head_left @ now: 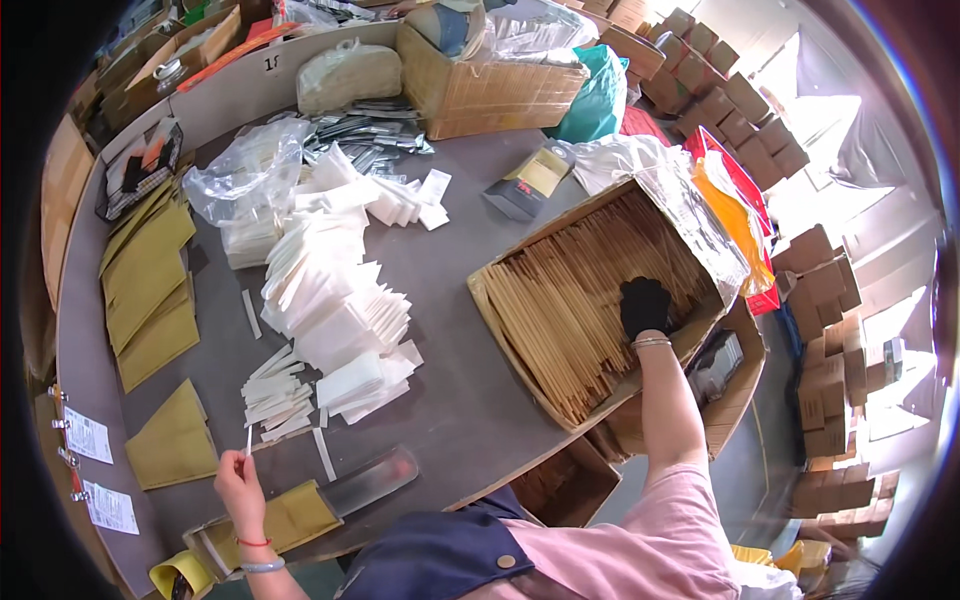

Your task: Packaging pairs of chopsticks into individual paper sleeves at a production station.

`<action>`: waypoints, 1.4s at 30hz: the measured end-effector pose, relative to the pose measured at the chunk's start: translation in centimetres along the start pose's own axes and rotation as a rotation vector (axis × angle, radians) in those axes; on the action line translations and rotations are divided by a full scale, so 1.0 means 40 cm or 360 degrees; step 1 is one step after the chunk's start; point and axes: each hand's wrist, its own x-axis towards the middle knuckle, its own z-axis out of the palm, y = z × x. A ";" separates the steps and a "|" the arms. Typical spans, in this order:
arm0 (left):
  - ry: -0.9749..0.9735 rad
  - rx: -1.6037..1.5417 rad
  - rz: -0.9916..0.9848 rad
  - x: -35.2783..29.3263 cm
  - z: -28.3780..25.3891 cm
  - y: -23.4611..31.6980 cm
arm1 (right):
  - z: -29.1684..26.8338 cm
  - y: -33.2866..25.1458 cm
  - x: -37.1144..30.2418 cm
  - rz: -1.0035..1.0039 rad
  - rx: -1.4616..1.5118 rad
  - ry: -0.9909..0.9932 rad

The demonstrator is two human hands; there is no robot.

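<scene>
Near the table's front left, my bare left hand [241, 484] pinches a narrow white strip [249, 438] that points up toward a loose pile of similar strips [272, 392]. My right hand [645, 307], in a black glove, reaches into a cardboard box [520, 375] packed with rows of thin, flat brown pieces [560, 310]. It rests on the pieces at the box's right side. The dark glove blurs its fingers together, so their grip does not show. Stacks of white flat packets [325, 300] spread over the table between my two hands.
Mustard-yellow sheets [150, 280] lie along the left side. A clear plastic sleeve [372, 480] and a yellow-brown piece [300, 515] lie at the front edge. Farther back are a clear bag [250, 170], a dark-and-yellow packet [530, 182], a large carton [480, 95] and a teal bag [597, 95].
</scene>
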 end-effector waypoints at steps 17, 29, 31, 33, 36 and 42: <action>-0.0102 -0.0070 -0.0114 -0.038 0.010 0.082 | 0.120 0.090 0.213 0.0479 0.0521 0.0174; -0.0121 -0.0159 -0.0098 -0.021 0.052 0.104 | 0.016 -0.114 -0.003 0.0060 0.1278 -0.0125; -0.0136 -0.0115 -0.0074 -0.018 0.049 0.080 | -0.026 -0.198 -0.042 0.0084 0.1026 -0.0232; -0.0151 -0.0074 -0.0050 -0.018 0.049 0.076 | -0.066 -0.264 -0.082 0.0063 0.0836 -0.0317; -0.0183 -0.0072 -0.0063 -0.018 0.051 0.077 | -0.122 -0.343 -0.144 0.0066 0.0802 -0.0152; -0.0147 -0.0036 0.0013 -0.021 0.065 0.084 | -0.135 -0.373 -0.168 0.0038 0.0686 -0.0326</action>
